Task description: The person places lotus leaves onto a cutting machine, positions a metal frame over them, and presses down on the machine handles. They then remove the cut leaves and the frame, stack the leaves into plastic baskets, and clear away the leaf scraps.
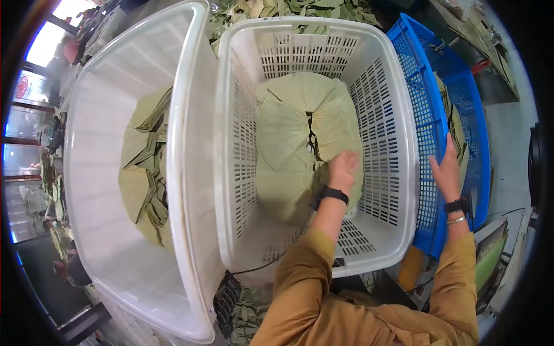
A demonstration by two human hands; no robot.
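Note:
Inside the middle white basket [317,24], flat green leaves [285,130] form a rounded stack with a dark gap at its center. My left hand [344,166], fingers curled, is low over the right part of this stack; anything in its fingers is hidden. My right hand [447,167] is at the near rim of the blue basket [424,86], with thumb and forefinger spread apart. Beside it, more stacked leaves [456,118] show inside the blue basket. Both wrists wear black bands, and the right one also has a bracelet.
A large white tub [121,86] on the left holds folded leaf stacks [141,167]. Loose leaves [300,8] lie behind the middle basket. A thin dark cable [254,270] runs near its front rim. Other people are partly visible at the far left.

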